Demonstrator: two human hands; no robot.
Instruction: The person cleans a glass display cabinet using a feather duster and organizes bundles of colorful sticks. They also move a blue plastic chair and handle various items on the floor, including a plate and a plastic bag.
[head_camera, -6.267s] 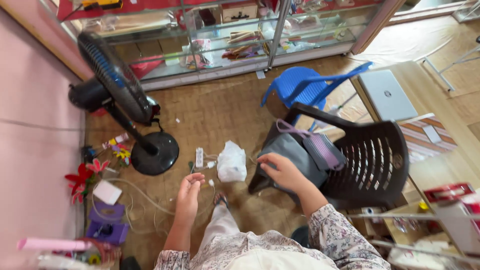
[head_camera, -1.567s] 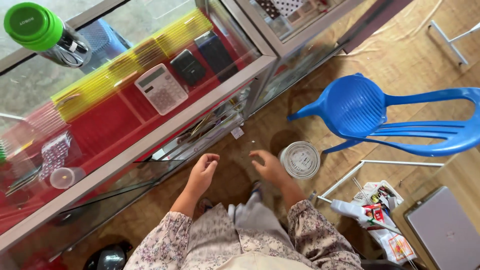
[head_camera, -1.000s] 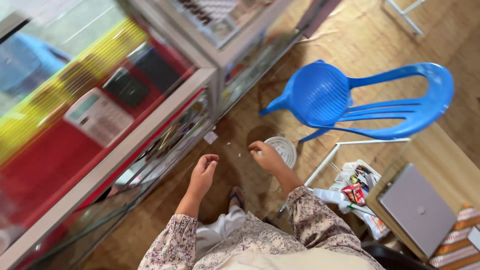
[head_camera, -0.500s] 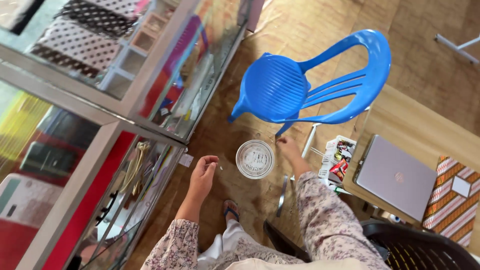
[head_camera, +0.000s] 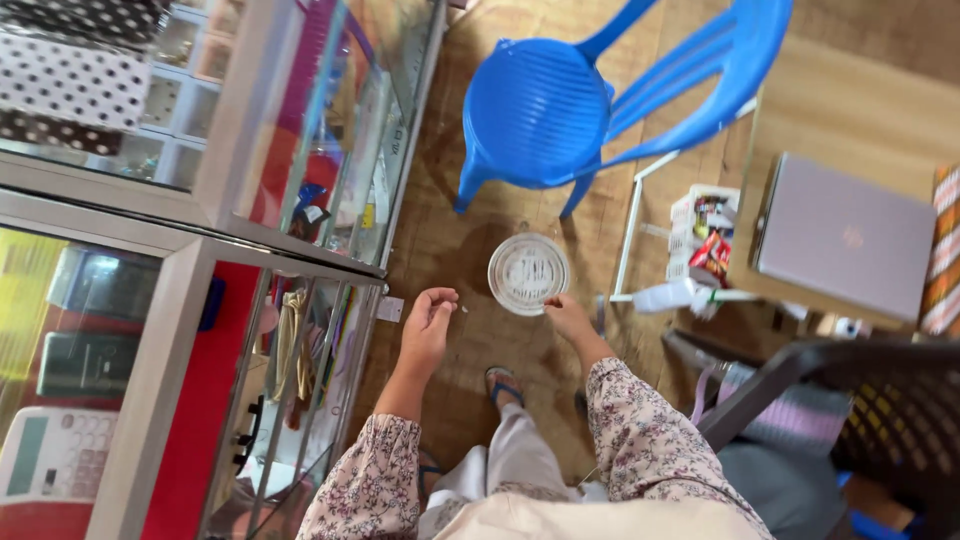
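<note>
My left hand (head_camera: 428, 322) is held out over the wooden floor with its fingers curled, pinching a small pale thing (head_camera: 461, 308) too tiny to identify. My right hand (head_camera: 566, 314) has its fingertips pressed together beside the near rim of a round white plastic container (head_camera: 528, 272) on the floor. I cannot tell whether it touches the rim or holds anything. Both arms wear floral sleeves. My sandalled foot (head_camera: 503, 384) shows below the hands.
A blue plastic chair (head_camera: 560, 100) stands just beyond the container. A glass display cabinet (head_camera: 290, 250) fills the left. On the right are a white wire rack with packets (head_camera: 700, 235), a grey laptop (head_camera: 845, 240) on a wooden table, and a dark plastic chair (head_camera: 850, 400).
The view has swung away from the cabinet top toward the floor, so the chair and round container now sit centred. Both hands stay held out, with the right hand still near the container.
</note>
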